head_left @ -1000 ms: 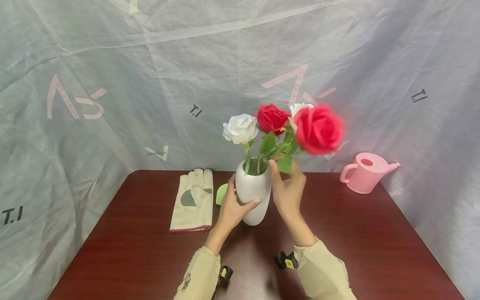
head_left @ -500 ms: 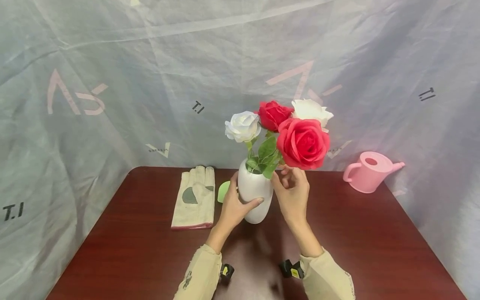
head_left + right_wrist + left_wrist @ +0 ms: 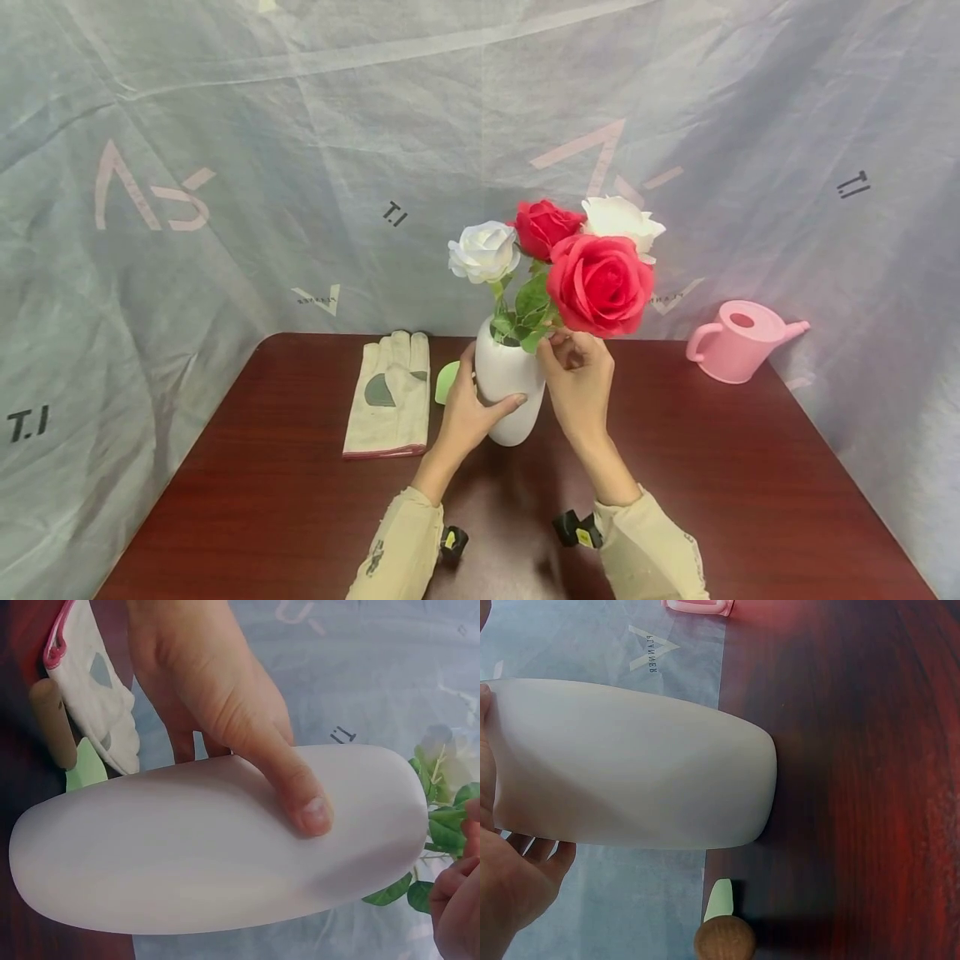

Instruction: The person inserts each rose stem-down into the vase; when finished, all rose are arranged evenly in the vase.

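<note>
My left hand (image 3: pixel 467 408) grips a smooth white vase (image 3: pixel 510 379) from its left side, thumb across the front. In the left wrist view the base of the vase (image 3: pixel 727 776) is close over the table, tilted. Roses rise from its mouth: a white rose (image 3: pixel 483 252) at left, a red rose (image 3: pixel 546 227) behind, another white rose (image 3: pixel 621 223) at right, and a large red rose (image 3: pixel 602 285) in front. Just right of the rim, my right hand (image 3: pixel 581 387) pinches below the large red rose, its fingertips beside green leaves (image 3: pixel 531 302). The grasped stem is mostly hidden.
Left of the vase lies a pair of cream work gloves (image 3: pixel 390 400). Between them and the vase is a green-bladed hand tool (image 3: pixel 88 765) with a wooden handle (image 3: pixel 52 724). A pink watering can (image 3: pixel 738 342) stands back right. Grey sheeting (image 3: pixel 300 167) hangs behind the table.
The large red rose has turned to face forward and come left and slightly down, uncovering the right white rose. My right fingertips have lowered at the rim; my left hand keeps its grip on the vase.
</note>
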Motion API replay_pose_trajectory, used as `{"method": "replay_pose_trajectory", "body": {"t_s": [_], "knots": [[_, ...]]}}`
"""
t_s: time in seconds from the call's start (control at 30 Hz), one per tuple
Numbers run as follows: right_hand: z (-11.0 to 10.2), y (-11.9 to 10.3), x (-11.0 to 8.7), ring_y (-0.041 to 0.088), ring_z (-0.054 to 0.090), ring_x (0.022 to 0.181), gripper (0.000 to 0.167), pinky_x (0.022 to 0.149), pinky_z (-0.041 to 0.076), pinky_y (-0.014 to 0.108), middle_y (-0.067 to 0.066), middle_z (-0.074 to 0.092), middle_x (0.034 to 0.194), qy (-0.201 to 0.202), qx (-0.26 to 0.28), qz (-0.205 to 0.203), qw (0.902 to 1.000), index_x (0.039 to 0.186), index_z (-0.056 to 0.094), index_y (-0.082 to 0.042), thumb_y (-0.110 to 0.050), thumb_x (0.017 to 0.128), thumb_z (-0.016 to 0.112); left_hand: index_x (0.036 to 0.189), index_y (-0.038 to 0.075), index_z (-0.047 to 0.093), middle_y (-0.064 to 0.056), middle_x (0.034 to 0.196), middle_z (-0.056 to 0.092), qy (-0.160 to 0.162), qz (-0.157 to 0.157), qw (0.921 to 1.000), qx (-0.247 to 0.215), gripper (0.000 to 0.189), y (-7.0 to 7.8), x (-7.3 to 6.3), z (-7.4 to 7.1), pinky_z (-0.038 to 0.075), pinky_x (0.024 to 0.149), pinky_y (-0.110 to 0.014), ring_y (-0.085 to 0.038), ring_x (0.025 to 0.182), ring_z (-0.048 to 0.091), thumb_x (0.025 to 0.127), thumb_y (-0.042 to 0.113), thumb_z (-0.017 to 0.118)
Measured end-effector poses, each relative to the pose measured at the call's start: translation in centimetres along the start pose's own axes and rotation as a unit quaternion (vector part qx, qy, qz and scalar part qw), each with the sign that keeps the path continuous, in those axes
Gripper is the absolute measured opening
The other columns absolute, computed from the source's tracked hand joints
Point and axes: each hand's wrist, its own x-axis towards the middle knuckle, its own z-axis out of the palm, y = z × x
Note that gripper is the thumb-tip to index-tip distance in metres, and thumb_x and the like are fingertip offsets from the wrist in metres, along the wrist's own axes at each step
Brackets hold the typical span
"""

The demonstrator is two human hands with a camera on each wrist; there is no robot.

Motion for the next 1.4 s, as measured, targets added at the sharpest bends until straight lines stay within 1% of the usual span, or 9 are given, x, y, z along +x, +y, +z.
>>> {"method": "replay_pose_trajectory", "body": {"t_s": [0.37,0.57,0.73,0.9,1.0,1.1,1.2,1.3,1.4], "knots": [[0.3,-0.1,0.0,0.017,0.040,0.061,0.016,0.056,0.031,0.022,0.005,0.042,0.050,-0.001,-0.017,-0.010,0.9998,0.066,0.056,0.002,0.016,0.073,0.060,0.145,0.022,0.023,-0.004,0.129,0.048,-0.001,-0.001,1.0000,0.003,0.096,0.1,-0.2,0.0,0.044,0.085,-0.045,-0.019,0.109,0.051,0.069,0.039,0.081],[0.4,0.0,-0.3,0.026,0.040,0.057,0.013,0.052,0.029,0.020,0.016,0.045,0.062,-0.030,-0.035,0.001,0.9989,0.069,0.061,0.001,0.011,0.073,0.067,0.145,0.022,0.022,-0.004,0.131,0.046,-0.005,0.001,1.0000,0.002,0.096,0.1,-0.2,0.1,0.044,0.086,-0.044,-0.019,0.112,0.050,0.070,0.041,0.080],[0.3,-0.2,-0.2,0.017,0.040,0.056,0.009,0.050,0.031,0.020,0.009,0.049,0.069,-0.048,-0.050,0.026,0.9973,0.074,0.068,-0.005,0.004,0.074,0.071,0.145,0.021,0.021,-0.005,0.131,0.046,-0.006,0.005,1.0000,0.004,0.096,0.1,-0.2,0.1,0.044,0.087,-0.043,-0.019,0.113,0.049,0.071,0.039,0.080],[0.3,-0.2,-0.1,0.012,0.040,0.056,0.008,0.050,0.032,0.022,0.004,0.049,0.067,-0.056,-0.059,0.029,0.9962,0.074,0.068,-0.007,0.000,0.073,0.072,0.145,0.020,0.022,-0.005,0.131,0.046,-0.006,-0.001,0.9999,0.009,0.096,0.2,-0.2,0.1,0.044,0.087,-0.043,-0.019,0.112,0.049,0.071,0.038,0.080],[0.1,-0.4,-0.3,0.012,0.039,0.057,0.009,0.052,0.032,0.023,0.005,0.048,0.066,-0.067,-0.059,0.050,0.9947,0.075,0.065,-0.006,-0.003,0.074,0.073,0.144,0.019,0.023,-0.004,0.131,0.046,-0.006,-0.004,0.9999,0.009,0.095,0.3,-0.2,0.2,0.044,0.087,-0.043,-0.019,0.112,0.050,0.070,0.037,0.081],[-0.3,-0.7,-0.7,0.010,0.036,0.057,0.011,0.053,0.032,0.020,0.006,0.047,0.070,-0.076,-0.029,0.088,0.9928,0.079,0.062,-0.005,-0.004,0.076,0.073,0.144,0.018,0.024,-0.003,0.131,0.046,-0.004,-0.008,0.9999,0.007,0.095,0.4,-0.2,0.2,0.044,0.087,-0.042,-0.018,0.112,0.050,0.070,0.037,0.081],[-1.1,-2.0,-1.0,0.010,0.038,0.059,0.010,0.054,0.032,0.017,0.014,0.046,0.073,-0.072,0.031,0.122,0.9895,0.083,0.062,0.002,0.002,0.077,0.070,0.144,0.019,0.025,-0.002,0.131,0.046,-0.002,-0.009,1.0000,0.004,0.095,0.5,-0.2,0.3,0.044,0.088,-0.041,-0.017,0.112,0.050,0.069,0.036,0.082],[-2.1,-3.1,-1.4,0.008,0.040,0.061,0.011,0.053,0.033,0.015,0.019,0.046,0.076,-0.064,0.075,0.127,0.9870,0.087,0.062,0.009,0.009,0.077,0.066,0.143,0.020,0.026,-0.001,0.131,0.046,-0.001,-0.011,0.9999,0.001,0.095,0.5,-0.1,0.3,0.044,0.088,-0.040,-0.016,0.111,0.049,0.069,0.037,0.082],[-3.4,-3.1,-2.0,0.007,0.042,0.062,0.008,0.051,0.033,0.015,0.013,0.047,0.073,-0.060,0.075,0.123,0.9878,0.084,0.062,0.010,0.010,0.078,0.065,0.143,0.020,0.025,0.000,0.131,0.046,-0.001,-0.012,0.9999,-0.002,0.096,0.4,-0.1,0.2,0.044,0.089,-0.040,-0.015,0.112,0.048,0.068,0.038,0.082]]}}
